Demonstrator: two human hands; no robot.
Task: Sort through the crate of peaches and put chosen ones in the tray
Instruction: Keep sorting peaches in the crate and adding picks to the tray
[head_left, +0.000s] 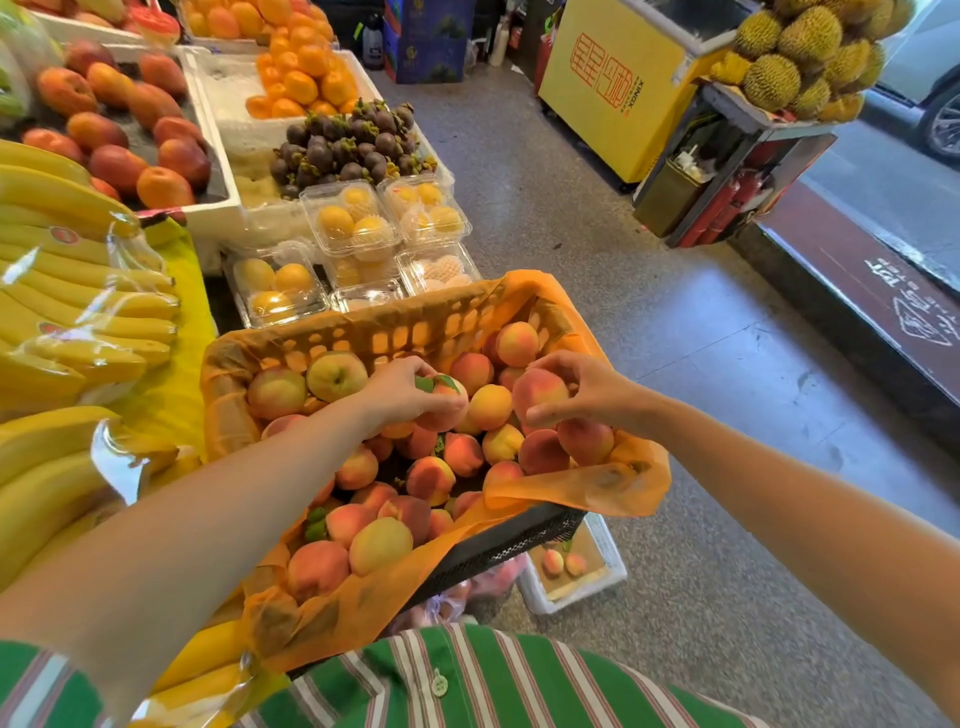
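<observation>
A black crate (511, 543) lined with an orange bag (597, 483) is full of peaches (379, 543). My left hand (402, 389) reaches over the crate's middle and grips a peach with green leaves (447, 402). My right hand (587, 387) holds a pink-red peach (537, 389) a little above the pile at the crate's right side. A white foam tray (608, 558) sits on the floor below the crate's right corner, with two small peaches (563, 563) in it.
Bagged bananas (67, 312) lie on the left. Clear boxes of yellow fruit (353, 228), mangosteens (348, 145) and oranges (306, 73) stand behind the crate. A yellow freezer (618, 88) and a stand of durians (805, 57) are across the grey floor (675, 338).
</observation>
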